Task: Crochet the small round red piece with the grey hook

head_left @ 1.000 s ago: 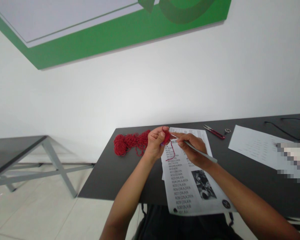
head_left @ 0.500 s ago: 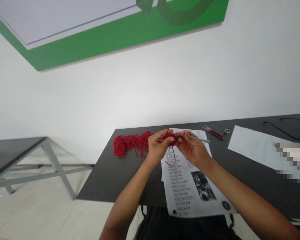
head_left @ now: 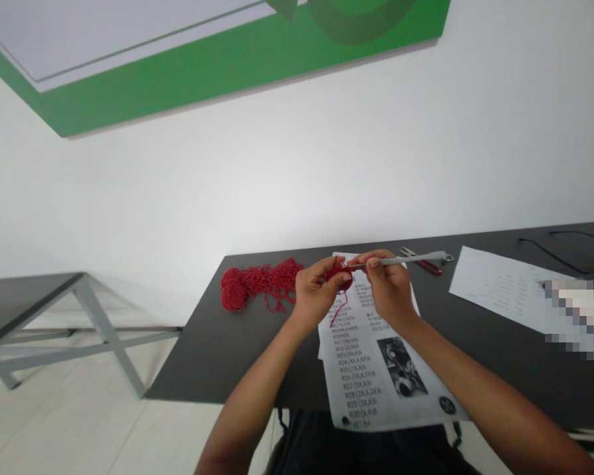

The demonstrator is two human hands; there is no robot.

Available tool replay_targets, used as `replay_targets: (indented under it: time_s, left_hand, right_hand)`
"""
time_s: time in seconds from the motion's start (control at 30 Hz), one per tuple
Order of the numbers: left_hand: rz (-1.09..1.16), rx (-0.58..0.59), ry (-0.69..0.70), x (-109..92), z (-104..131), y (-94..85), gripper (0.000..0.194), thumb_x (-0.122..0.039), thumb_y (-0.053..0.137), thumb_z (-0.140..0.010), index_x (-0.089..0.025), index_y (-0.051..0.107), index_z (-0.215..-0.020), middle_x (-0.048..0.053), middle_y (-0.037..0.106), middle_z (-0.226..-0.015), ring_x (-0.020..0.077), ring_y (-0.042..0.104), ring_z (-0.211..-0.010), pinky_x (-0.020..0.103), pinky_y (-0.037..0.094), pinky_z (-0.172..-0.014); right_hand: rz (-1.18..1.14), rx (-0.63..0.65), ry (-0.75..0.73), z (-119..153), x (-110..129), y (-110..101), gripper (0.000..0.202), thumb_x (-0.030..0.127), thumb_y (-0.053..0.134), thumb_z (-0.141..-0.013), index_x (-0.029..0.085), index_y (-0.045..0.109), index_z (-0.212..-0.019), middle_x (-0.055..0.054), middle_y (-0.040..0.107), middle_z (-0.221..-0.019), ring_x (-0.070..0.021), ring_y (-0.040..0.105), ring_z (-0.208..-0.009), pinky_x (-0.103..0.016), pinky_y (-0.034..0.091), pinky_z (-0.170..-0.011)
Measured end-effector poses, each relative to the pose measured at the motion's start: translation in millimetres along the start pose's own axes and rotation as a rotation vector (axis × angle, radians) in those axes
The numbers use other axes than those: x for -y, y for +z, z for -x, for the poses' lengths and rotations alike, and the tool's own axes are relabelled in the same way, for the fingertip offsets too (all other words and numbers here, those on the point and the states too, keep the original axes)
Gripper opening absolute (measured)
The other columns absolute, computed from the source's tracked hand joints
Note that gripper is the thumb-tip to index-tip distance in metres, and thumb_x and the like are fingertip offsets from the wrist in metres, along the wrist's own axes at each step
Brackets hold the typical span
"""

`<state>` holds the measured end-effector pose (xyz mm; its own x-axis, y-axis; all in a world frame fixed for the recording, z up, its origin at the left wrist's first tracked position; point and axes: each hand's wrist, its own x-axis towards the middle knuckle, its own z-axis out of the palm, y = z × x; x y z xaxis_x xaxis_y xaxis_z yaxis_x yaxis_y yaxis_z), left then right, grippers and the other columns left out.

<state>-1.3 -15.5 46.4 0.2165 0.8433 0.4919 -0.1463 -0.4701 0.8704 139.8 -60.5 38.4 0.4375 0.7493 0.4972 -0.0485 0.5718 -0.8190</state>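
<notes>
My left hand pinches a small round piece of red crochet, a loose red tail hanging below it. In my right hand is a crochet hook with a grey handle, its thin tip at the top of the red piece. The handle points right, over the red snips. A strand of yarn runs by my left fingers. Left of my left hand lies a ball of red yarn with a loose tangle. Below both hands is a printed sheet with rows of text and a photo.
Red-handled snips lie behind the hook on the dark table. Further right are a second paper, black-framed glasses and a blurred-out patch. Another table stands at the left. A green-edged board hangs on the wall.
The hook has swung from sloping down to the right to nearly level, its handle end higher and further right. My right hand has turned with it. The red tail hangs straighter.
</notes>
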Motion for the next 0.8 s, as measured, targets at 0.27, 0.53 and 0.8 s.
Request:
replay_targets:
  time_s: [0.27, 0.53, 0.8]
  left_hand:
    - [0.092, -0.042, -0.026, 2.5, -1.8, 0.2, 0.032, -0.030, 0.092, -0.069, -0.021, 0.084, -0.099, 0.006, 0.082, -0.088, 0.0165, 0.073, -0.071, 0.028, 0.061, -0.065]
    - [0.208, -0.029, -0.073, -1.3, -2.0, 3.9, 0.038, -0.037, 0.095, -0.065, -0.019, 0.083, -0.095, 0.004, 0.079, -0.079, 0.0151, 0.070, -0.063, 0.027, 0.060, -0.058]
    - [0.241, -0.031, -0.113, -3.7, -1.8, 4.0, 0.040, -0.037, 0.097, -0.062, -0.018, 0.083, -0.095, 0.004, 0.080, -0.078, 0.0145, 0.071, -0.061, 0.026, 0.062, -0.058]
  right_hand:
    - [0.061, -0.013, -0.054, 1.7, 6.1, 1.3, 0.030, 0.054, 0.070, -0.093, 0.024, 0.070, -0.088, -0.005, 0.083, -0.087, -0.0236, 0.079, -0.080, -0.039, 0.065, -0.077]
    - [0.071, -0.009, -0.112, 2.4, 7.1, 1.7, 0.028, 0.053, 0.073, -0.091, 0.025, 0.074, -0.089, -0.006, 0.084, -0.091, -0.0250, 0.080, -0.085, -0.041, 0.066, -0.079]
    - [0.056, -0.009, -0.108, 3.1, 7.3, 2.3, 0.028, 0.053, 0.074, -0.090, 0.025, 0.074, -0.089, -0.006, 0.084, -0.092, -0.0262, 0.081, -0.087, -0.043, 0.067, -0.082]
